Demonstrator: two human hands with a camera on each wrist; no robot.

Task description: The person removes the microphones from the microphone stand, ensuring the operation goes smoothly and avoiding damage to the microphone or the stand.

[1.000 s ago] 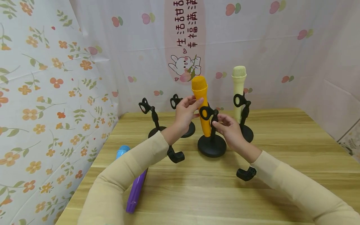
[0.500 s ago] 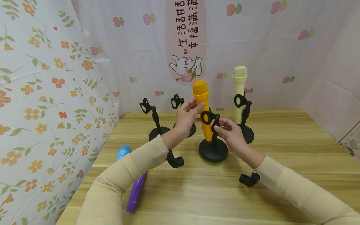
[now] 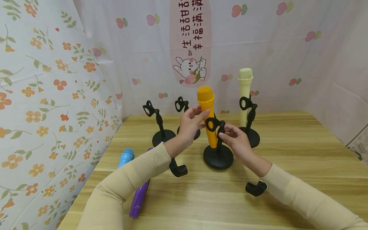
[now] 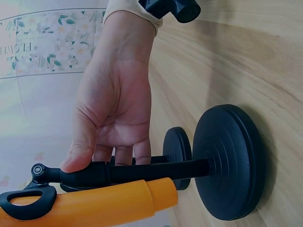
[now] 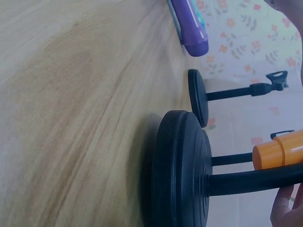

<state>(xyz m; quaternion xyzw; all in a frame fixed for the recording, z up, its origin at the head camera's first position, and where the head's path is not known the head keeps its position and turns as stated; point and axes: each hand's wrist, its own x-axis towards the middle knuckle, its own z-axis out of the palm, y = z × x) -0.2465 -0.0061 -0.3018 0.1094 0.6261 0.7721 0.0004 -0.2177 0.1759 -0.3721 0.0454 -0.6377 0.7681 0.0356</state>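
My left hand (image 3: 189,124) holds an orange microphone (image 3: 205,99) by its upper body, thumb in front. The microphone stands nearly upright, tail down, and overlaps the black clip (image 3: 212,124) of a desk stand. My right hand (image 3: 238,139) pinches this stand's pole (image 3: 219,140) below the clip. In the left wrist view, the right thumb and fingers lie along the pole (image 4: 137,172), with the orange tail (image 4: 163,194) in front. In the right wrist view, the tail (image 5: 270,156) is beside the pole, above the round base (image 5: 177,165).
A pale yellow microphone (image 3: 245,86) is in a stand (image 3: 250,115) behind on the right. Two other stands show their clips (image 3: 149,108) at the back left. Blue (image 3: 126,156) and purple (image 3: 139,199) microphones lie at the left, partly behind my sleeve. Patterned cloth borders the table (image 3: 218,204).
The orange microphone and its stand have moved together a little towards me, both hands moving along with them. The other microphones and stands stay in place.
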